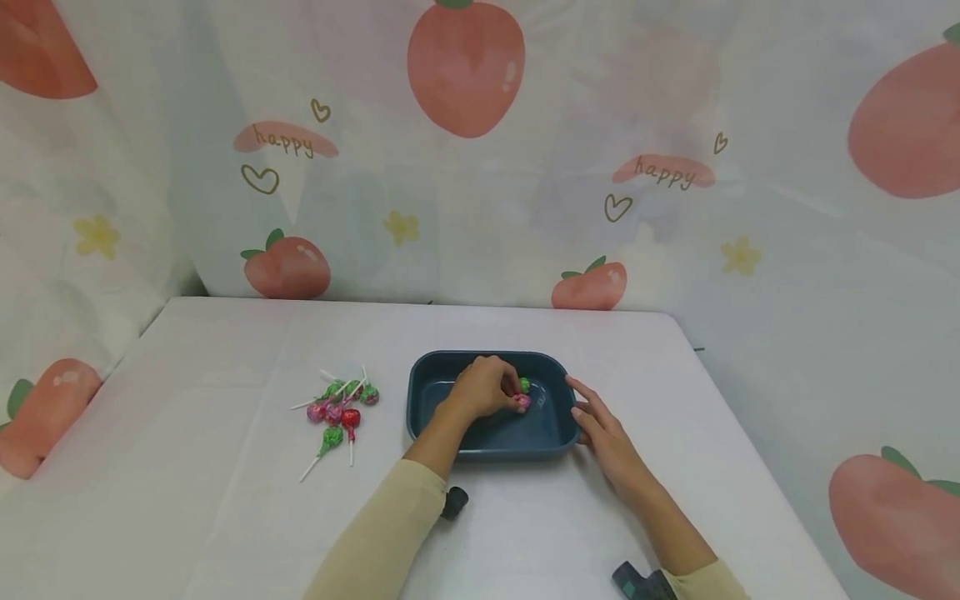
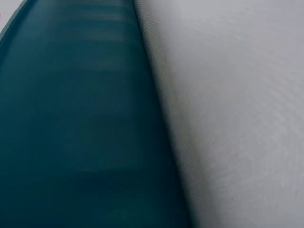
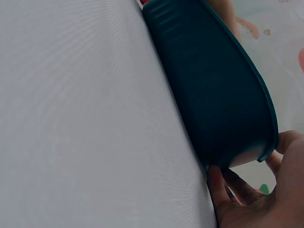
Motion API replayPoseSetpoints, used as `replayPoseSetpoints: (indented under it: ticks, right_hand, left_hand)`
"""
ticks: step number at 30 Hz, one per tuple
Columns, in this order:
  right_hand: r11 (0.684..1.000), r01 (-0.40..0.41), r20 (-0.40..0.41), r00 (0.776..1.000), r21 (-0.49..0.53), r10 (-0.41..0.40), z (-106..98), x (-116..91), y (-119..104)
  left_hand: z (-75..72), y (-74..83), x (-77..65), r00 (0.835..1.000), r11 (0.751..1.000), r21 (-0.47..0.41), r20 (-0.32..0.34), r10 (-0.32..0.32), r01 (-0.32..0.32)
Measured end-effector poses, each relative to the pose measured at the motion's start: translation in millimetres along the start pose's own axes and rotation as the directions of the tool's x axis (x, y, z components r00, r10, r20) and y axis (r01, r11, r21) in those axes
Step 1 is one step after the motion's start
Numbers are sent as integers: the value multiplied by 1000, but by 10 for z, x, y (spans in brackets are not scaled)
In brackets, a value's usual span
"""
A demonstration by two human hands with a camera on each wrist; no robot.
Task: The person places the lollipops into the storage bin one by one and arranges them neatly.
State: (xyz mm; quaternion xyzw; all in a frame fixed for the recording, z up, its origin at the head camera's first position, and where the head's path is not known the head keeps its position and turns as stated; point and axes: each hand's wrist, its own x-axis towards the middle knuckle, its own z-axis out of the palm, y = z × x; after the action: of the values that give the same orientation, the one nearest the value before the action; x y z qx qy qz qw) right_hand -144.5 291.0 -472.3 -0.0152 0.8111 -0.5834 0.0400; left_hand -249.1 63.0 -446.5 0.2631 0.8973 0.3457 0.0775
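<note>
A dark blue tray (image 1: 480, 455) stands on the table, its side filling much of both wrist views. My left hand (image 1: 486, 387) reaches into it, the fingertips pinching a pink-wrapped lollipop (image 1: 522, 401). Just behind that is a green-wrapped lollipop (image 1: 524, 385); the sticks of both are hidden. My right hand (image 1: 611, 446) touches the tray's right end with extended fingers, some at the rim and others low on the wall, as the right wrist view shows. The left hand itself is out of the left wrist view.
Left of the tray lies a loose pile of lollipops (image 1: 333, 410), green, pink and red with white sticks. A small black object (image 1: 454, 502) is beside the left sleeve, and a dark device (image 1: 637, 582) is at the right wrist. A printed curtain (image 1: 480, 208) hangs behind the white table (image 1: 187, 500).
</note>
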Motion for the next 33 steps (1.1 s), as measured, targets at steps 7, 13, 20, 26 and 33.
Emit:
replayPoseSetpoints:
  ticks: [7,13,20,26,33]
  right_hand:
    - [1000,-7,6,1000,-4,7,7,-14,-17]
    - [1000,-1,4,1000,-12,1,2,-10,-2]
    - [1000,-10,-2,1000,-16,10,0,-11,11]
    - [1000,-18,-1,1000,-3,18,-5,-2,15]
    - [1000,-7,-9,1000,-4,7,2,8,43]
  left_hand:
    - [-34,24,-47,1000,1000,9,-18,9,-9]
    - [-56,17,-67,999,1000,-13,-32,25,-25]
    - [-110,7,-86,998,998,-52,-40,44,-47]
    - [-162,25,-119,997,996,-61,-35,63,-65]
    - [-230,-23,-246,989,987,-60,-9,146,-146]
